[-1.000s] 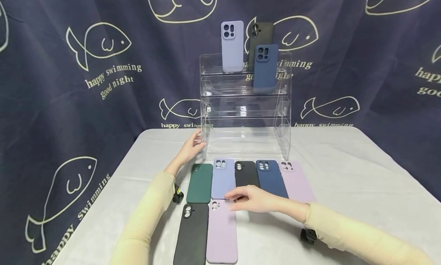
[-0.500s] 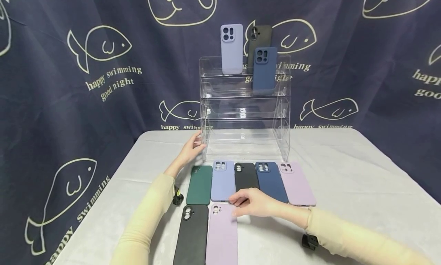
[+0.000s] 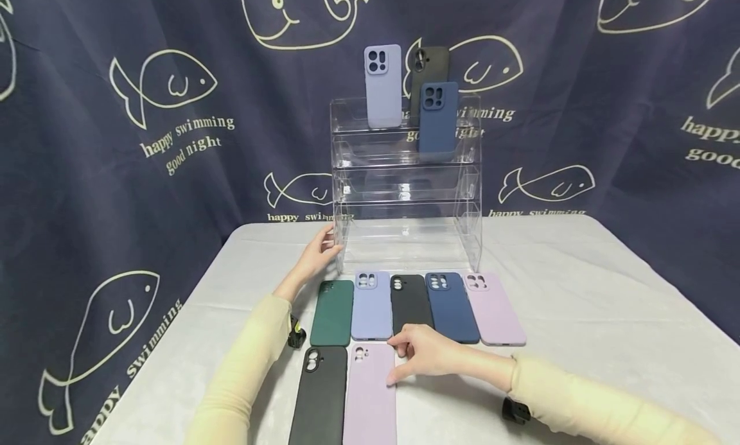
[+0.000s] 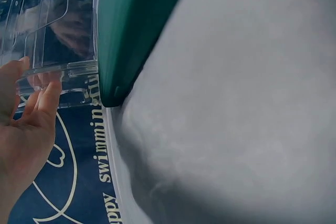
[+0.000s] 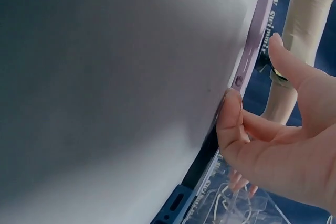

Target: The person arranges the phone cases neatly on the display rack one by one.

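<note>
My left hand point(image 3: 315, 255) grips the left side edge of a clear tiered display rack point(image 3: 407, 203); in the left wrist view its thumb and fingers lie on either side of the transparent plastic point(image 4: 81, 68). My right hand point(image 3: 426, 352) is at the upper right of a lilac phone case point(image 3: 370, 400) lying in the front row. Its thumb is spread from the index finger, by the case's right edge. In the right wrist view the index fingertip point(image 5: 231, 100) is beside the case's purple edge point(image 5: 255, 35); whether it touches is unclear.
Left of the lilac case lies a black case point(image 3: 320, 400). Behind them lie green point(image 3: 332, 313), periwinkle point(image 3: 372, 307), black point(image 3: 411, 297), navy point(image 3: 452, 310) and another lilac case point(image 3: 494, 310). Periwinkle point(image 3: 384, 98), black point(image 3: 435, 66) and blue cases point(image 3: 438, 121) stand on the rack's upper tiers.
My right hand has shifted down toward the lilac case's right edge, and its thumb has spread from the fingers. The left hand keeps its grip on the rack. The head view has tilted slightly.
</note>
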A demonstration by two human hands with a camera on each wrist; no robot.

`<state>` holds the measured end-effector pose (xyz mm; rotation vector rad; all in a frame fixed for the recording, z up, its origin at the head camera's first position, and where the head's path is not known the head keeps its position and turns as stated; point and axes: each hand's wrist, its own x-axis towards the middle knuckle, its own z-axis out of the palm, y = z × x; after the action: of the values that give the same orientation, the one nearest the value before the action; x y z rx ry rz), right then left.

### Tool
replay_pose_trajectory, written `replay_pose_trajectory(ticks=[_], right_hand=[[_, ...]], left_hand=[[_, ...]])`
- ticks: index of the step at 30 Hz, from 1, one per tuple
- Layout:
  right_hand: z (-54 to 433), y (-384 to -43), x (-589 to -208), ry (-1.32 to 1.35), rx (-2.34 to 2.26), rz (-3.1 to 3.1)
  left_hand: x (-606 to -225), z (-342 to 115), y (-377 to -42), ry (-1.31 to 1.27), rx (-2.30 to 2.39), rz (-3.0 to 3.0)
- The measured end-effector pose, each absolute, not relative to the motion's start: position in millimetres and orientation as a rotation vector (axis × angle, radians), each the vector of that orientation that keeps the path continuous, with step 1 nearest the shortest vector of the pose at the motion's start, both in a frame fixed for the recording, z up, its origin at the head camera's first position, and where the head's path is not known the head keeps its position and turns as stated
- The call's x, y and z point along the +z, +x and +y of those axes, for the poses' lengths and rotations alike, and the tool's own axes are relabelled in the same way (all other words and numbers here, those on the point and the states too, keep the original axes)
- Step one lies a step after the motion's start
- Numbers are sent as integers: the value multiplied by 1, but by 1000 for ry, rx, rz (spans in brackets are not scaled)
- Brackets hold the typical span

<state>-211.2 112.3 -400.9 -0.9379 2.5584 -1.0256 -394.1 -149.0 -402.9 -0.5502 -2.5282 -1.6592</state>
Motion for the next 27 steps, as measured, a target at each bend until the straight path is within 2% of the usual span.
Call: replay_pose_trajectory(ticks=[16,27], right_hand=[[103,-204,-403,-985,-945,2644],[100,-206,-398,-918,-921,2614]], left_hand=[[-404,-151,-395,-514,-1661,-2550],[-405,-148,-394,-519,-1681,-2536]])
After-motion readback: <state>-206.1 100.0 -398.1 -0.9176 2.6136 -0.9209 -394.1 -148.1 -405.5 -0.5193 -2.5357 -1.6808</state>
